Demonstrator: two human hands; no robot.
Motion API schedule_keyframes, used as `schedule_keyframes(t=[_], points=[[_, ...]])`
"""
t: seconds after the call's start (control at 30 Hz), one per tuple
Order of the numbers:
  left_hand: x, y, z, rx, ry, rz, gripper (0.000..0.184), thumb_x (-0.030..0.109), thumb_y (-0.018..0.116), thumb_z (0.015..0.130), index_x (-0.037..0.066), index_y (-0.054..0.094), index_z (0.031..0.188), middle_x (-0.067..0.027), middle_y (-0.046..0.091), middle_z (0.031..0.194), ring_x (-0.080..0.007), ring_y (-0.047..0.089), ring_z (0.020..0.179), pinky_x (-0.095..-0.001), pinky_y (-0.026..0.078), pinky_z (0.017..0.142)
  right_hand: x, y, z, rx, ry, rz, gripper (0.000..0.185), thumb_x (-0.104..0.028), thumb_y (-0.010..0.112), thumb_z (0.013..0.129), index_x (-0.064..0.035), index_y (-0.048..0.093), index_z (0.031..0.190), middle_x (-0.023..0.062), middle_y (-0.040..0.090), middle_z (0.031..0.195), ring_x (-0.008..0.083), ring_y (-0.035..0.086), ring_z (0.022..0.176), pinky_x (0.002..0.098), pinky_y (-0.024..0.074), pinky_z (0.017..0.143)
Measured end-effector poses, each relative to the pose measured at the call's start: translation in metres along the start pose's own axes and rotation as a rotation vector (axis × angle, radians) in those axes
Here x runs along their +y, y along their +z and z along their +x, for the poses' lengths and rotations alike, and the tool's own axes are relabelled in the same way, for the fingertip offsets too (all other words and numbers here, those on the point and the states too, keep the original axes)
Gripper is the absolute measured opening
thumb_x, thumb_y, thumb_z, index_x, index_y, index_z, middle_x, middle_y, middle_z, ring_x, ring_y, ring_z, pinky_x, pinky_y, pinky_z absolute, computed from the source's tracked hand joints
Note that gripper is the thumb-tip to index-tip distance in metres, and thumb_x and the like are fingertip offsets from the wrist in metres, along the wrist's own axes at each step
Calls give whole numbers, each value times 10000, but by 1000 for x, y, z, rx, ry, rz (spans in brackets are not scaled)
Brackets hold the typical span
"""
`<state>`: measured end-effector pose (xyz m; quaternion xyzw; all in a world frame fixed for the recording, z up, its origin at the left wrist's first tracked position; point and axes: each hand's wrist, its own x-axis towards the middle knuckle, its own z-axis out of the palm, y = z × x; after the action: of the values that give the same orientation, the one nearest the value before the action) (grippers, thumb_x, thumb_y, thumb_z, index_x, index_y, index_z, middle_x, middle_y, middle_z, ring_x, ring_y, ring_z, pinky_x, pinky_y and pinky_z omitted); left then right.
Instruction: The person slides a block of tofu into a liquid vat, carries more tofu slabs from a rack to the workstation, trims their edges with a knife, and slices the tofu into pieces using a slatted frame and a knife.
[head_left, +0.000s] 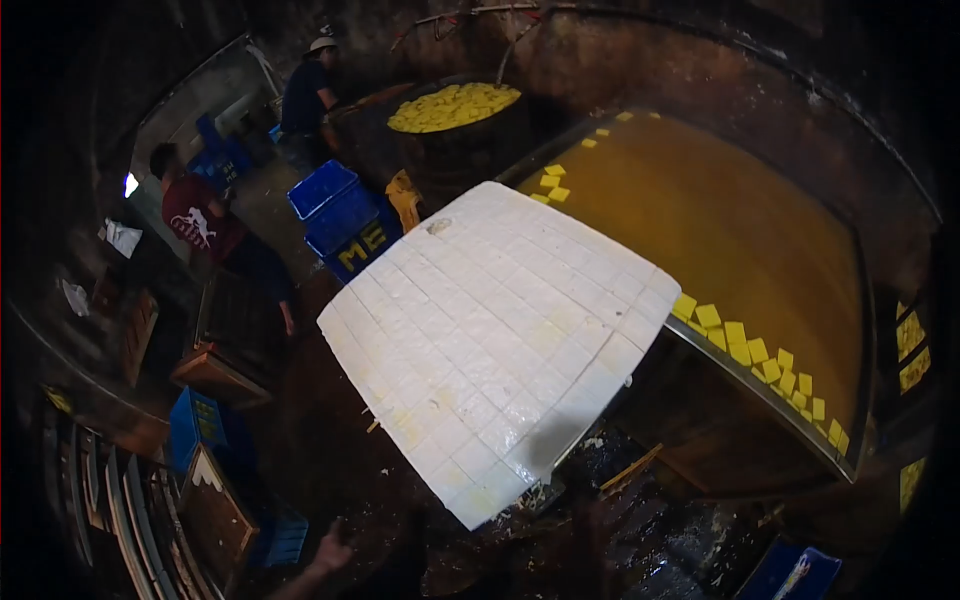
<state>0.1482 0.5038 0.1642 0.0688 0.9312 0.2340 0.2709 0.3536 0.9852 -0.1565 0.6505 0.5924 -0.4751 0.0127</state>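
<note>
My left hand (332, 552) shows at the bottom edge, dim and slightly blurred. Its fingers look apart, and nothing is visible in them. My right hand is out of sight. Up and to the right of my left hand, apart from it, a large white slab that looks like tofu (500, 320) is marked with a grid of cut lines. The slab's right corner overlaps the near rim of a wide vat (745, 378) of orange-yellow liquid (730, 230). Yellow square pieces (738, 343) float along that rim, and a few more lie at the vat's far left side.
Behind the slab stand stacked blue crates (345, 215) and a round vat full of yellow pieces (455, 107). Two people work at the left, one in a maroon shirt (200, 215), one in a hat (305, 95). Wooden boards (215, 505) lean at lower left. The floor (660, 540) is wet.
</note>
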Motion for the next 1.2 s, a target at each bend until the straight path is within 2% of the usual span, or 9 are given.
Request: schedule_keyframes(t=[0.27, 0.37, 0.4, 0.5, 0.57, 0.67, 0.83, 1.0, 1.2], points=[[-83, -43, 45, 27, -191, -5, 822, 287, 711, 819, -47, 275, 1431, -245, 559, 1294, -332, 508, 1260, -356, 414, 1051, -14, 3, -6, 389, -333, 322, 390, -337, 648, 835, 46, 641, 912, 152, 654, 839, 254, 598, 736, 457, 488, 678], [-146, -39, 150, 274, -5, -45, 713, 249, 701, 830, -38, 364, 1390, -225, 612, 1218, -311, 579, 1167, -368, 467, 982, -53, -119, -74, 785, -123, 56, 462, -372, 563, 924, 74, 671, 877, 228, 658, 705, 367, 658, 656, 508, 461, 607], [-40, -92, 151, 176, -125, -313, 617, 211, 700, 840, -31, 424, 1336, -179, 642, 1132, -236, 620, 1023, -349, 514, 859, -87, -173, -131, 747, 112, -114, 425, -341, 575, 923, 61, 667, 1027, 261, 677, 881, 332, 674, 792, 459, 502, 694], [-95, -110, 343, 303, 329, -541, 454, 161, 645, 908, 4, 474, 1299, -36, 591, 937, -123, 547, 857, -279, 493, 787, -79, -279, -242, 1196, -382, 12, 357, -8, 461, 943, 82, 515, 1284, 192, 612, 1234, 268, 618, 1077, 378, 497, 876], [4, -161, 398, 207, 231, -709, 397, 144, 622, 934, 16, 487, 1285, 9, 553, 928, -87, 515, 849, -238, 465, 790, -182, -289, -333, 1422, -591, 206, 332, -129, 504, 949, 48, 552, 1225, 136, 622, 1140, 218, 608, 981, 328, 493, 823], [167, -223, 419, 389, 687, -740, 270, 111, 595, 942, 17, 526, 1186, 22, 551, 931, -61, 492, 795, -214, 451, 766, -333, -235, -400, 1034, -650, 1015, 289, -148, 571, 925, 24, 575, 1156, 87, 637, 999, 172, 615, 812, 297, 497, 740], [322, -263, 305, -289, 1334, -463, 356, 122, 609, 913, 7, 538, 1242, -134, 593, 1134, -193, 588, 1001, -331, 489, 857, -496, -75, -445, 312, -689, 792, 266, -218, 564, 950, 31, 653, 916, 168, 641, 946, 211, 616, 838, 341, 490, 791], [321, -238, 257, -1280, 928, -279, 296, 188, 636, 932, 2, 592, 1159, -116, 671, 1011, -191, 672, 896, -318, 537, 781, -511, -20, -453, 151, -599, 922, 243, -184, 608, 917, 51, 657, 876, 194, 649, 972, 261, 620, 893, 368, 485, 837], [327, -225, 254, -894, 1270, -418, 98, 112, 644, 895, 26, 644, 943, -62, 689, 797, -212, 692, 758, -305, 539, 664, -501, -59, -498, -54, -412, 665, 231, -34, 659, 854, 38, 672, 1072, 212, 694, 963, 233, 678, 898, 334, 523, 780]])
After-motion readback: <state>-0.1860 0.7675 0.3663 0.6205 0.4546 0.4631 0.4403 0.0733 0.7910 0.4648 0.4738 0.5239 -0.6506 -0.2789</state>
